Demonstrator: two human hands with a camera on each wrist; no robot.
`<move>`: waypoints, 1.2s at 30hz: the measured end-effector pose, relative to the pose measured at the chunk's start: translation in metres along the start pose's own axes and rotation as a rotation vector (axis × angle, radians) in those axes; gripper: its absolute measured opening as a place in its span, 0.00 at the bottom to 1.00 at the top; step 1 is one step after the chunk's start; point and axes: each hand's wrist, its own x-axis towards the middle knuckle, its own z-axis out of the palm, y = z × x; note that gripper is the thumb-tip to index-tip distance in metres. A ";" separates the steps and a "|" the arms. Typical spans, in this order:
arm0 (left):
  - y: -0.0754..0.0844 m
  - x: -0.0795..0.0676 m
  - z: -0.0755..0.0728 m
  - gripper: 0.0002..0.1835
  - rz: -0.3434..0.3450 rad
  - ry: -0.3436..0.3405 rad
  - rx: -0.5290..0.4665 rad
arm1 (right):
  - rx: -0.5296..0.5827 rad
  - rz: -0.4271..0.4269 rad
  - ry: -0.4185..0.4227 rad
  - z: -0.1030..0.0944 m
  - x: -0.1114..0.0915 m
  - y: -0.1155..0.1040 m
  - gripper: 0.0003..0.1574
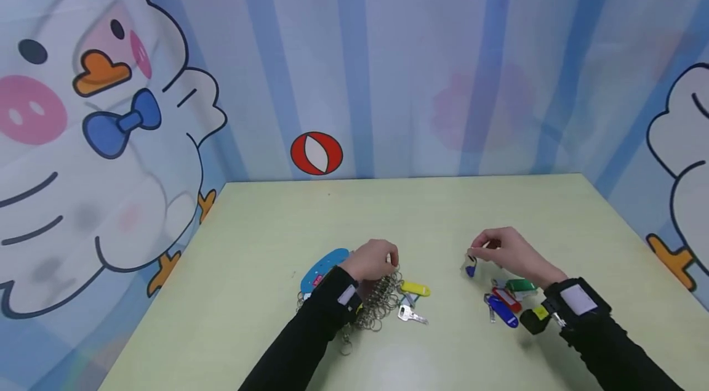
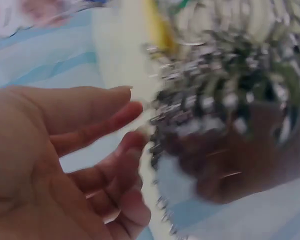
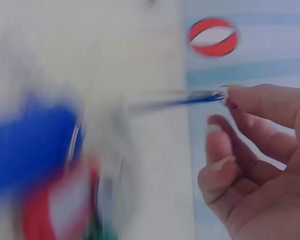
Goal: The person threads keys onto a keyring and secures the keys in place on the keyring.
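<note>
My left hand (image 1: 373, 260) is at a bunch of metal split rings (image 1: 382, 305), pinching a small ring between thumb and forefinger. Beneath it lies a blue oval object (image 1: 324, 271) with a pink mark, partly covered by the hand and sleeve. A yellow key tag (image 1: 415, 288) and a silver key (image 1: 411, 314) lie right of the rings. Over the table's right half, my right hand (image 1: 512, 252) pinches a key ring (image 3: 222, 95). A blue tag (image 1: 470, 270) hangs from this ring, beside a key that shows only blurred.
Near the right wrist lie a green key tag (image 1: 520, 285), a red key tag (image 1: 506, 300) and another blue key tag (image 1: 503, 312) with keys. The pale table (image 1: 266, 212) ends at a printed backdrop (image 1: 399, 71) at the back and sides.
</note>
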 end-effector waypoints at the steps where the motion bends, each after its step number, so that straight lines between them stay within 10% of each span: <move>1: 0.002 0.003 0.003 0.02 -0.017 0.007 0.040 | 0.076 0.010 -0.013 0.001 0.001 -0.004 0.16; 7: 0.007 0.012 0.015 0.06 -0.037 0.041 0.184 | 0.523 0.051 -0.188 0.015 0.009 -0.019 0.23; 11: 0.000 0.011 0.018 0.05 -0.046 0.016 0.094 | 0.679 0.067 -0.282 0.026 0.013 -0.026 0.20; 28: -0.024 -0.006 0.003 0.02 0.013 0.171 -0.438 | 0.552 -0.140 -0.335 0.058 0.032 -0.052 0.25; 36: -0.027 -0.010 -0.002 0.08 0.031 0.136 -0.671 | 0.546 -0.166 -0.349 0.067 0.040 -0.060 0.25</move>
